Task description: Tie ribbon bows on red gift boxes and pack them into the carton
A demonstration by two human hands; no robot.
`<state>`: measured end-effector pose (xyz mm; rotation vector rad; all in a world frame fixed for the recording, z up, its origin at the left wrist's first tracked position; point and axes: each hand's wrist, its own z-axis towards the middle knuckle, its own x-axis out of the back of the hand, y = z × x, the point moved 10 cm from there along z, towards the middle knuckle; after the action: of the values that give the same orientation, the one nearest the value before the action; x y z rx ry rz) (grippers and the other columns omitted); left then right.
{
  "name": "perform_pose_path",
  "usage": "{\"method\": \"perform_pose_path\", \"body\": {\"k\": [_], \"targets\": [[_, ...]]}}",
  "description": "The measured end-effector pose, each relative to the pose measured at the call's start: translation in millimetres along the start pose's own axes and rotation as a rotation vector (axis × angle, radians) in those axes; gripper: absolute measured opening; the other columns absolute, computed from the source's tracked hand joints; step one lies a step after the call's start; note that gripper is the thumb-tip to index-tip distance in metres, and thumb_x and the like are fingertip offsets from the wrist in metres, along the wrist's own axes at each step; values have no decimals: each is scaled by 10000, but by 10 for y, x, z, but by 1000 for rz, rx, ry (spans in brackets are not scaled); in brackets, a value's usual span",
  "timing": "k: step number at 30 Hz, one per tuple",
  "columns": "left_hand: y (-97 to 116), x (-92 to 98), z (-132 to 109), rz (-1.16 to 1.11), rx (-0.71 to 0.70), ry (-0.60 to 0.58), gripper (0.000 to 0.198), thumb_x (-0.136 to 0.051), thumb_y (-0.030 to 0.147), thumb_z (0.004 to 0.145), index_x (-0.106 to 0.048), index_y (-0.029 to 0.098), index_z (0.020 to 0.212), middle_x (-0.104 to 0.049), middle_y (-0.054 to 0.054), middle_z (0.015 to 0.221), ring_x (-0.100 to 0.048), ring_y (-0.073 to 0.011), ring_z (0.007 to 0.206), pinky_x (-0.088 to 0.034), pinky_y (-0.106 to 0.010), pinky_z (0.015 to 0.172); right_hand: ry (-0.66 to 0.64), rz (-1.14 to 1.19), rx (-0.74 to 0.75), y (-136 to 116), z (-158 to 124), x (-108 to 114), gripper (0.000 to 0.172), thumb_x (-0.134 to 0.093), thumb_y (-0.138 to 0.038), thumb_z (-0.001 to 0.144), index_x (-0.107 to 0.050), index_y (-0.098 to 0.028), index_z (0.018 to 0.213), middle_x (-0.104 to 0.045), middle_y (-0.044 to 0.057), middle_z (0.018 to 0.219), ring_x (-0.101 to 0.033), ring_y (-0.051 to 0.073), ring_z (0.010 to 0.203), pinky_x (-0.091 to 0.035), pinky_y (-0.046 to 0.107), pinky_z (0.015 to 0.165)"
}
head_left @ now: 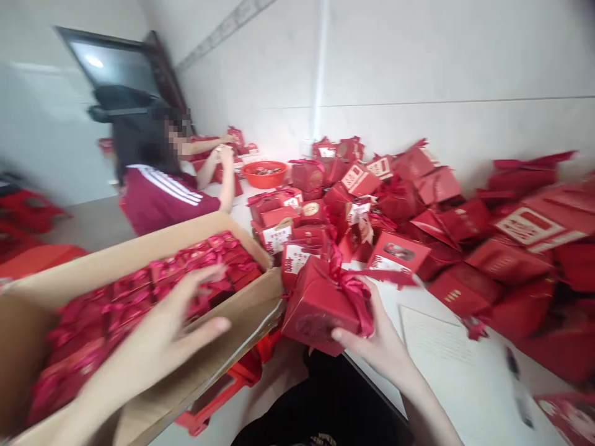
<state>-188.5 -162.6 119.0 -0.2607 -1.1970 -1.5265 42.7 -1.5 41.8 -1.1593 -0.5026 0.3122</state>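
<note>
My right hand (379,334) grips a red gift box (316,303) tied with a dark pink ribbon bow, and holds it tilted near the table's front edge. Its fingers wrap round the ribbon side, with the thumb on the front. Over the side of a cardboard carton (242,325), my left hand (181,322) is empty, its fingers apart and slightly blurred. Inside the carton stand rows of similar red boxes (125,303) with ribbon bows.
Red gift boxes (465,223) pile up along the wall. A notebook (446,359) and a pen (517,384) lie at right. An orange-red basin (264,174) stands farther back. Beside the table sits a co-worker (162,192). A red stool (227,387) shows below the carton.
</note>
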Motion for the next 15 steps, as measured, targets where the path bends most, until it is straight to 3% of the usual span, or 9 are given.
{"method": "perform_pose_path", "body": {"k": [1,2,3,5,7,10,12,15], "targets": [[80,-223,34,-24,-4,-240,744,-659,533,691,-381,288,1336,-492,-31,1347,-509,-233,1182,-440,-352,966,-79,-96,69,-124,0,-166,767,-721,-394,670,-328,-268,1317,-454,91,1336,-456,281,1233,-430,432,1001],[164,-364,36,-58,-11,-392,906,-707,484,660,-236,283,1408,-360,-57,1447,-423,-250,1267,-398,-367,1018,-151,-169,132,-228,-15,-320,803,-723,-358,671,-292,-268,1342,-427,94,1348,-436,278,1247,-417,432,1011],[246,-471,21,-100,-20,-505,969,-729,435,649,-170,283,1425,-297,-65,1477,-380,-256,1299,-363,-374,1052,-210,-220,190,-313,-39,-452,830,-721,-326,672,-261,-266,1360,-407,99,1353,-425,278,1253,-414,431,1013],[401,-584,-14,-179,-56,-611,970,-759,314,605,-212,295,1406,-355,-58,1430,-418,-257,1265,-374,-363,1045,-257,-273,298,-431,-88,-616,860,-719,-283,661,-235,-263,1371,-393,110,1343,-421,286,1250,-427,429,998],[522,-623,-60,-227,-120,-639,949,-770,219,547,-295,293,1366,-427,-50,1350,-466,-256,1211,-404,-341,1016,-257,-299,370,-471,-114,-690,859,-721,-275,652,-245,-266,1367,-407,112,1321,-428,297,1241,-442,429,980],[553,-593,-130,-226,-191,-641,940,-765,176,519,-338,281,1350,-437,-62,1322,-439,-272,1225,-396,-336,1019,-295,-301,352,-381,-99,-739,922,-726,-327,657,-188,-265,1403,-406,119,1347,-446,311,1235,-458,438,963],[378,-470,-96,-178,-143,-574,933,-755,207,552,-313,279,1370,-409,-70,1353,-408,-276,1252,-373,-352,1039,-325,-304,300,-265,-81,-725,968,-704,-376,677,-115,-257,1436,-328,130,1428,-406,334,1271,-463,457,956],[-220,-10,63,-64,79,-321,835,-704,301,650,-291,251,1374,-398,-79,1378,-421,-266,1245,-351,-380,1056,-319,-303,241,30,-94,-610,796,-570,-412,786,-138,-261,1437,-287,121,1470,-432,332,1256,-518,438,883]]}}
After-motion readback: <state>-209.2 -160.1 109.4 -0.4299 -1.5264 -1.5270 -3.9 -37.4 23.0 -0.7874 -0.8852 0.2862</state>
